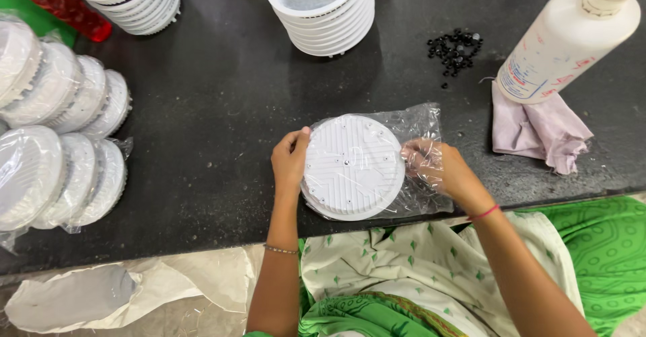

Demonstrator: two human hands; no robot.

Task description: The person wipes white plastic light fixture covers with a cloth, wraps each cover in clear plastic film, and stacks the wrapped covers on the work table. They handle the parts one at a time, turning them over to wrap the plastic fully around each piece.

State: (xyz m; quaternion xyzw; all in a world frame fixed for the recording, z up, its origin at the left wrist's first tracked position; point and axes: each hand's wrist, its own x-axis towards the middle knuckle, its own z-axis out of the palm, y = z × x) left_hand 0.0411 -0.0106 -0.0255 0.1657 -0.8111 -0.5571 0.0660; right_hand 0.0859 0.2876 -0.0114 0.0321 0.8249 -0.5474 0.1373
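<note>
White round disc (352, 166) is gripped at its left edge by left hand (291, 159); clear bag (420, 159) is pinched by right hand (439, 169) (near table edge). White bottle (565, 38), cloth (538, 130), black beads (455, 49) far right; bagged discs (57, 148) left.

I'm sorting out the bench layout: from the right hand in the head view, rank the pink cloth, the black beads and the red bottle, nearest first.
From the right hand:
1. Pink cloth, just to its right, under the white bottle.
2. Black beads, straight beyond it on the dark table.
3. Red bottle, far top-left corner.
</note>
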